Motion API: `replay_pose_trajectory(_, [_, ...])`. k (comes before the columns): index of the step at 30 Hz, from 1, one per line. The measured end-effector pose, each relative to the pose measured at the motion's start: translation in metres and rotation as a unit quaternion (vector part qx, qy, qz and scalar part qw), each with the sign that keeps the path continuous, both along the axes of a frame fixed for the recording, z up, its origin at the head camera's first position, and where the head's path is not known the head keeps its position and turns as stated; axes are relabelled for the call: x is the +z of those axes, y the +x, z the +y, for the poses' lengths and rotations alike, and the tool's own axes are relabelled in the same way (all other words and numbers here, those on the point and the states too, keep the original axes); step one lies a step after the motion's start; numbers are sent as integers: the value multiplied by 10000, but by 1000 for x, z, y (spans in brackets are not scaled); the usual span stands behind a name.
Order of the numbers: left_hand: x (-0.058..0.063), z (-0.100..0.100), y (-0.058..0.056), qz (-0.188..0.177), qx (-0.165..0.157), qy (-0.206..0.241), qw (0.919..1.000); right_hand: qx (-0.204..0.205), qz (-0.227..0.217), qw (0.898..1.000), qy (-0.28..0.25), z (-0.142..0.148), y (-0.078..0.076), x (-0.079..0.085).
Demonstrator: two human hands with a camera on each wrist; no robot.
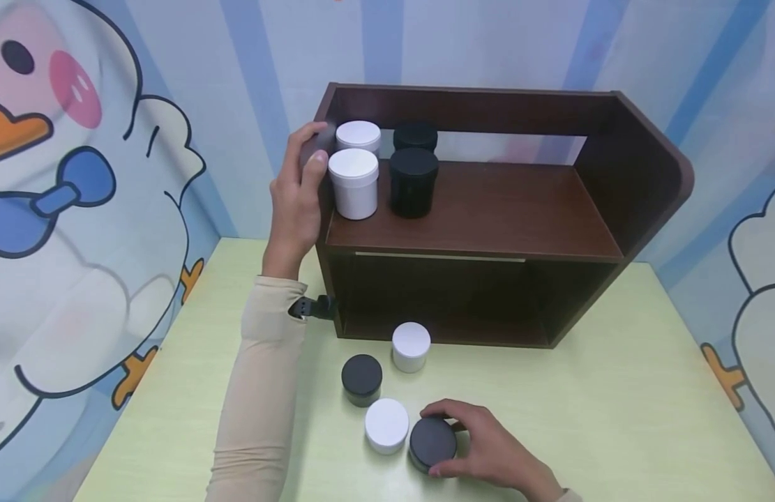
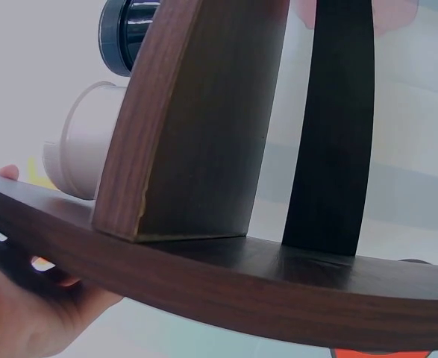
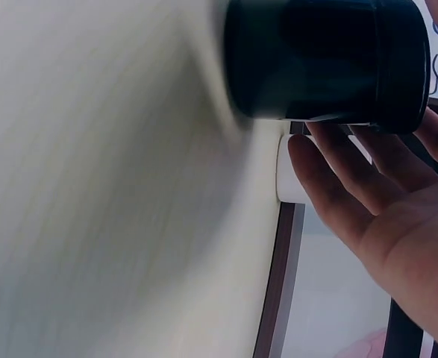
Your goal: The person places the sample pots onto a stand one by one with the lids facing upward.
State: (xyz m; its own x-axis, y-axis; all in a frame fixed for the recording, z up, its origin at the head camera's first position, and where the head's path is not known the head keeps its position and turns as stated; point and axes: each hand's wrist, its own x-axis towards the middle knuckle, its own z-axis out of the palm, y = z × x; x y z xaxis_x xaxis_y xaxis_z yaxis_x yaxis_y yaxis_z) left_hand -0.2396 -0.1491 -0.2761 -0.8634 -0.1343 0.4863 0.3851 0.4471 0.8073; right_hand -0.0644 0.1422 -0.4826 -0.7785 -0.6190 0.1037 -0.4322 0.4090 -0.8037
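Observation:
My left hand grips the left side panel of a dark brown two-tier shelf, thumb on the inner side. In the left wrist view this panel crosses the frame, the hand behind it. At the table's front, my right hand holds a black lidded jar between thumb and fingers. Seen from the right wrist, the black jar stands above the spread fingers; whether its base touches the table is unclear. Close to its left are a white jar, another black jar and a second white jar.
On the upper shelf, two white jars, the front one taller in view, stand at the left beside two black jars, the nearer in front. A pale green table carries the shelf. Cartoon-printed cloth hangs behind.

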Motion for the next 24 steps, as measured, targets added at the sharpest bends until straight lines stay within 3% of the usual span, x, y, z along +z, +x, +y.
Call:
replay_pose_trajectory(10, [1,0,1,34,0,29,10000,73,-65,9998,-143,0,1,-7])
replay_pose_trajectory(24, [2,1,1,53,-17,49,10000,-197,-287,9986,-401,-2,8,-19])
